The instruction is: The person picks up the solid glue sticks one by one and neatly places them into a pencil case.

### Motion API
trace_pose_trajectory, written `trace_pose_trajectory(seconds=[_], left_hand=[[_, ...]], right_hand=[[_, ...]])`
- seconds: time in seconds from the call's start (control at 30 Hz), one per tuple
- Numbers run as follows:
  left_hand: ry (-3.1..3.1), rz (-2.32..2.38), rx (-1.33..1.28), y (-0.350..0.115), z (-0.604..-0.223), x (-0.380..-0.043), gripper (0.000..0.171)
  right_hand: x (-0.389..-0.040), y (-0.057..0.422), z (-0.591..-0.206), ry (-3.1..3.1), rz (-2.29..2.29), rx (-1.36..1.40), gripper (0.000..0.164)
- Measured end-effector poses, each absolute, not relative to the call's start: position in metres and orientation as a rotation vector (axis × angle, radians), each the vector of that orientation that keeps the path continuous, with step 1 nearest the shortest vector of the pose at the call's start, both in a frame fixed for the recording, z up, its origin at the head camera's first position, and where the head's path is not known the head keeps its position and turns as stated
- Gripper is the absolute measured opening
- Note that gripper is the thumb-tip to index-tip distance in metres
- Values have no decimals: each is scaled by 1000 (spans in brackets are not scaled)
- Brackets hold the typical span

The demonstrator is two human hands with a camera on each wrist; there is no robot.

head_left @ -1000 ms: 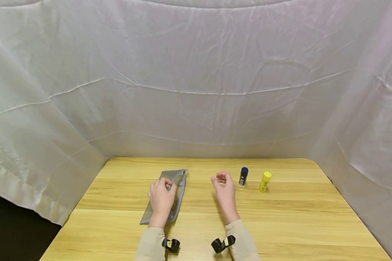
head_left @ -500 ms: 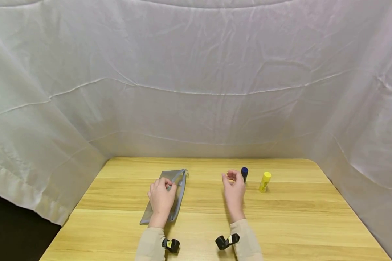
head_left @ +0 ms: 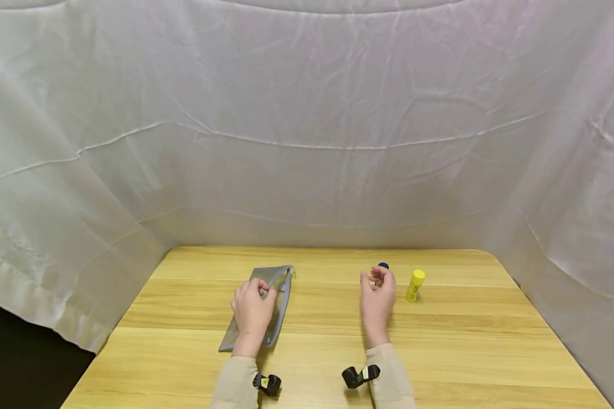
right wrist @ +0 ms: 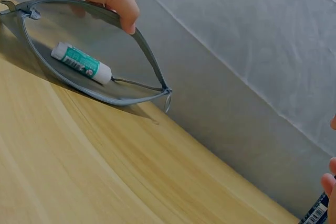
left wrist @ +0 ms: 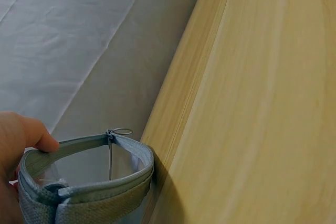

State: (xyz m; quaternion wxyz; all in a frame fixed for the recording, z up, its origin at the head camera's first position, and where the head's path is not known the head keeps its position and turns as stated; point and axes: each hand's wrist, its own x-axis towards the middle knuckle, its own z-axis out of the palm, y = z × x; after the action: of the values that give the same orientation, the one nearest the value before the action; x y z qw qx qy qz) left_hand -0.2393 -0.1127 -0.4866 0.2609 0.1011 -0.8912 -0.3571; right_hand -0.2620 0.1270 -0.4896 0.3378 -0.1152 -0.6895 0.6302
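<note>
My left hand pinches the upper rim of a grey zipper pouch, holding its mouth apart. Inside the pouch, in the right wrist view, lies a white and green glue stick. My right hand is at a dark blue glue stick that stands upright, with a gap between thumb and fingers. Most of that stick is hidden behind the hand; its label shows below the fingertips in the right wrist view. A yellow glue stick stands just to the right of this hand.
The wooden table extends back to a pale fabric curtain that also hangs at both sides. A metal zipper ring hangs at the pouch's far corner. Black wrist cameras sit on both sleeves.
My right hand has moved right, from between the pouch and the dark blue glue stick to that stick, now partly covering it. My left hand and the pouch stay in place.
</note>
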Motion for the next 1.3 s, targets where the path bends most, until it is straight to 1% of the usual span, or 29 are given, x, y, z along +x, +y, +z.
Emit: trace_pose_trajectory(seconds=[0.37, 0.7, 1.3], left_hand=[[-2413, -966, 271, -113, -490, -241, 14], [-2417, -974, 269, -113, -489, -240, 14], [-2451, -990, 290, -114, -487, -241, 13]], right_hand=[[-264, 134, -493, -1731, 1594, -361, 35], [-264, 139, -498, -1743, 1536, -490, 45], [-271, 152, -513, -1895, 1610, -504, 56]])
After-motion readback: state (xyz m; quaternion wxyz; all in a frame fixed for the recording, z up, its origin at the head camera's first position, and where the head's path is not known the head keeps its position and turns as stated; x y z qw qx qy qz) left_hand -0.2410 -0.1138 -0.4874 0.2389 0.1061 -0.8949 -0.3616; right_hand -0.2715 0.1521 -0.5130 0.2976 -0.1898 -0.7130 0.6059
